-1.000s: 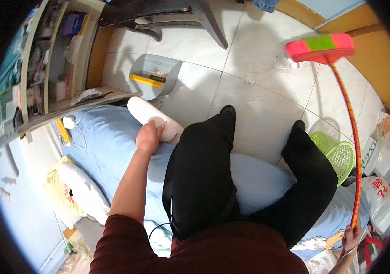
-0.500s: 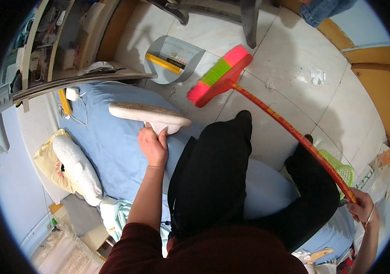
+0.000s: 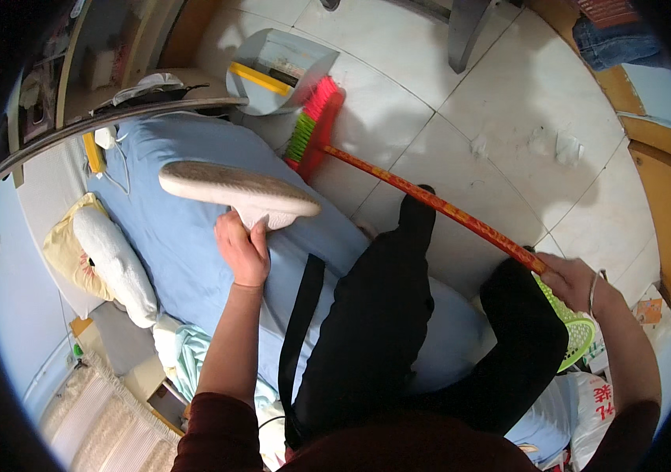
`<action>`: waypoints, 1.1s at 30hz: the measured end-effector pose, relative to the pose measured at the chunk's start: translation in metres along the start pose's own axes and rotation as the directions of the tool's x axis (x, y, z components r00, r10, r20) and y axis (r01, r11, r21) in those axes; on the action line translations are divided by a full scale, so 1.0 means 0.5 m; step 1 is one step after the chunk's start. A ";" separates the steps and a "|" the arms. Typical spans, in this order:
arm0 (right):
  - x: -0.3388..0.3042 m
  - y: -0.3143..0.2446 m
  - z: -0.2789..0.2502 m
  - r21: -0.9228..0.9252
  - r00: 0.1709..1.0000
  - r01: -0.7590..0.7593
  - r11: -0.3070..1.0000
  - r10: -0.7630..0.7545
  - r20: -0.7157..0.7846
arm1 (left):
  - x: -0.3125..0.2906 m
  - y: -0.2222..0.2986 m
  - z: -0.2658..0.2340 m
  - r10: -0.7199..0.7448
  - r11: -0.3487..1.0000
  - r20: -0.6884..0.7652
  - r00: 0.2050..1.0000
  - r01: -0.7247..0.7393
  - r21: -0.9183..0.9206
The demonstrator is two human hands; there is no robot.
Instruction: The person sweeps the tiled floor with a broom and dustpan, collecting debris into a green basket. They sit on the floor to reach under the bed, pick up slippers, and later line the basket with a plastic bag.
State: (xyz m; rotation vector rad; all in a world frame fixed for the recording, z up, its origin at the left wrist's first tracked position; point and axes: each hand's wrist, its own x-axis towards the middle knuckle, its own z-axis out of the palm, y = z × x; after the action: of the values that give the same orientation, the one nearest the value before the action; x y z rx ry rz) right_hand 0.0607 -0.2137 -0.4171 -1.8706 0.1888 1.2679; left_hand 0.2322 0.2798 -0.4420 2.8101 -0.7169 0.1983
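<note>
My left hand [image 3: 242, 250] is closed around a pale shoe [image 3: 235, 190], held above the bed with its worn sole tilted up. In my right hand [image 3: 575, 285] is the end of the red patterned handle of a broom [image 3: 445, 206]. The handle slants across the floor to a red head with pink and green bristles [image 3: 316, 130]. That broom head stands beside the grey dustpan [image 3: 263, 102], close to the bed's edge. A yellow strip runs along the dustpan, and some dirt seems to lie in it.
A bed with a blue sheet [image 3: 186, 252] lies under my left arm, bearing a white rolled towel [image 3: 115, 267] and a yellow pillow [image 3: 72, 248]. Paper scraps [image 3: 569, 148] litter the tiled floor [image 3: 398, 86]. Near my right knee sits a green basket [image 3: 579, 338]. Dark furniture legs [image 3: 469, 35] stand at the far side.
The broom head has swung left and toward the dustpan, and my right hand has moved up and left with the handle. My left hand still holds the shoe, slightly further left.
</note>
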 end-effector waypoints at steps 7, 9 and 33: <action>0.027 -0.079 -0.031 -0.429 0.991 -0.120 0.895 0.080 -0.110 | 0.010 -0.007 0.009 0.049 0.997 -0.003 0.999 -0.049 0.061; -0.029 -0.046 -0.044 -0.556 0.980 -0.124 0.822 0.015 -0.197 | 0.007 -0.013 0.009 0.047 0.996 0.006 0.999 -0.047 0.074; 0.108 -0.148 0.050 -0.485 0.992 -0.026 0.874 -0.036 -0.118 | 0.013 -0.008 0.004 0.057 0.998 -0.011 0.998 -0.056 0.019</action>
State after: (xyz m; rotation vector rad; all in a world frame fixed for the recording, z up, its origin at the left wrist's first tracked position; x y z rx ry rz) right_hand 0.1088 -0.1323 -0.4235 -2.3803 -0.0829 1.2759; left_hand 0.2400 0.2797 -0.4437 2.8056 -0.7966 0.2313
